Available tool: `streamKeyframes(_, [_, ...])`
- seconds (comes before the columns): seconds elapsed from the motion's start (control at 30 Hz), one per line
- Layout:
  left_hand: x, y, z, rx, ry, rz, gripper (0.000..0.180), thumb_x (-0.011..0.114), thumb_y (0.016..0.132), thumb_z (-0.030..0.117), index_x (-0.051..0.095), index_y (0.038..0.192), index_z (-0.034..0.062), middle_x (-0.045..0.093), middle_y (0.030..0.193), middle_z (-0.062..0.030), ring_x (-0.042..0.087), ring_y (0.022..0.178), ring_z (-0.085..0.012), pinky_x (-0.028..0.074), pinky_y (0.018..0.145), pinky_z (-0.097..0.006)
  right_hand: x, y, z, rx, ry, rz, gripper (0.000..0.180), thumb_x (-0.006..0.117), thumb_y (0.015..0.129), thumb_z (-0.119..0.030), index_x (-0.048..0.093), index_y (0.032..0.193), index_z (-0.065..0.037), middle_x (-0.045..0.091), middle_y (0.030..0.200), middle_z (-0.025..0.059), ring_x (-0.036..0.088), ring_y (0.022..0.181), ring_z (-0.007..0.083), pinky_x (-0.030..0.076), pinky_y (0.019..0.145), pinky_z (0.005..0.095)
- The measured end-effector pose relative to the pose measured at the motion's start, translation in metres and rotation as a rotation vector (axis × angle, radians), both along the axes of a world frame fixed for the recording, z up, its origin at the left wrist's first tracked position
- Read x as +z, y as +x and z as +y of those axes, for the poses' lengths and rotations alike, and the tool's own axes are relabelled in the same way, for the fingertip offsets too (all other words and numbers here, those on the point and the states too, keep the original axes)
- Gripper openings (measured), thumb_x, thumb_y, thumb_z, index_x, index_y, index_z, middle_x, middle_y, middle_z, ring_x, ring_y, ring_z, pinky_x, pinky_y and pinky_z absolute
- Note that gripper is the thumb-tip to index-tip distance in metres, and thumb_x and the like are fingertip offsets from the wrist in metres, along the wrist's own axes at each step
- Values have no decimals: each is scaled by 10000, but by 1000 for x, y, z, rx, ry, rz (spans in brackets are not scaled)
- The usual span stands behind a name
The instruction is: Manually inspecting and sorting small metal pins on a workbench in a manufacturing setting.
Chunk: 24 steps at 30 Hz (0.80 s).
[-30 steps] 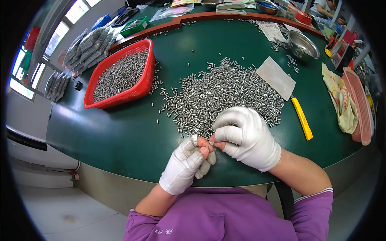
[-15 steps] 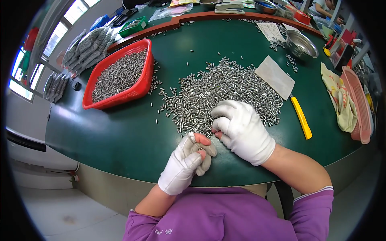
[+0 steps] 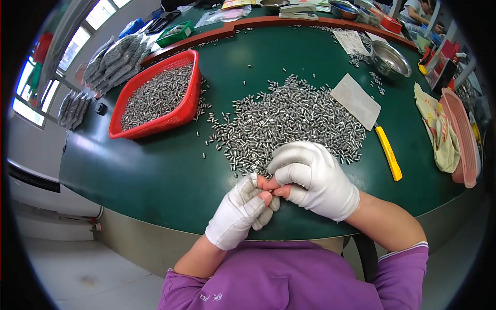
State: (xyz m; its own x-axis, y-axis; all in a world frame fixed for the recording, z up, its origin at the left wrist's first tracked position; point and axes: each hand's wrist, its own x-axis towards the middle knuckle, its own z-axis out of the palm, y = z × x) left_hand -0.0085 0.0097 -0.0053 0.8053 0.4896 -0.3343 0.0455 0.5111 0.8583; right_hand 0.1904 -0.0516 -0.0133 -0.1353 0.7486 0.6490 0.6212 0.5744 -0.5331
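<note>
Both hands wear white gloves with the fingertips cut away. My left hand (image 3: 238, 211) and my right hand (image 3: 314, 179) meet at the near edge of the green table (image 3: 155, 170), bare fingertips pinched together around something too small to make out. Just beyond them lies a wide heap of small silvery metal pieces (image 3: 289, 121). My right hand rests against the near rim of that heap.
A red basket (image 3: 192, 98) filled with the same metal pieces stands at the left. A yellow utility knife (image 3: 388, 152), a white sheet (image 3: 355, 101) and a steel bowl (image 3: 388, 58) lie to the right, with a cloth (image 3: 439, 129) and pink tray (image 3: 462, 142) at the edge.
My right hand reached forward to the edge of the heap, then drew back to meet my left hand again. The heap and the basket have not moved.
</note>
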Motion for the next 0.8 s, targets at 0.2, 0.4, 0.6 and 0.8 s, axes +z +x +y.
streamKeyframes(0.2, [-5,-1,-2,66,-14,-18,202,550,1023,313,534,1060,115,599,858,2,445,580,-30,310,489,-180,2,1,0,-60,56,-46,209,778,726,-182,643,867,-105,643,963,54,644,902,303,521,717,417])
streamKeyframes(0.4, [-10,-8,3,76,-124,-92,241,671,955,271,575,1094,99,640,1007,-20,637,888,-73,511,729,-147,7,-1,-3,-119,89,-129,207,785,698,-153,649,849,-111,640,942,44,649,883,287,513,699,420])
streamKeyframes(0.6, [-10,-1,3,27,43,-136,207,543,1020,262,527,1115,79,597,923,-32,425,588,-44,310,501,-184,7,9,-3,-341,-13,-280,226,780,629,-88,651,812,-114,637,977,47,629,971,284,508,766,421])
streamKeyframes(0.8, [-10,-1,5,-1,62,-178,247,559,1006,246,511,1171,69,590,984,-50,430,612,-56,325,528,-192,6,8,-2,-350,-69,-373,122,716,690,-119,640,777,-81,632,1031,66,598,1026,282,493,859,409])
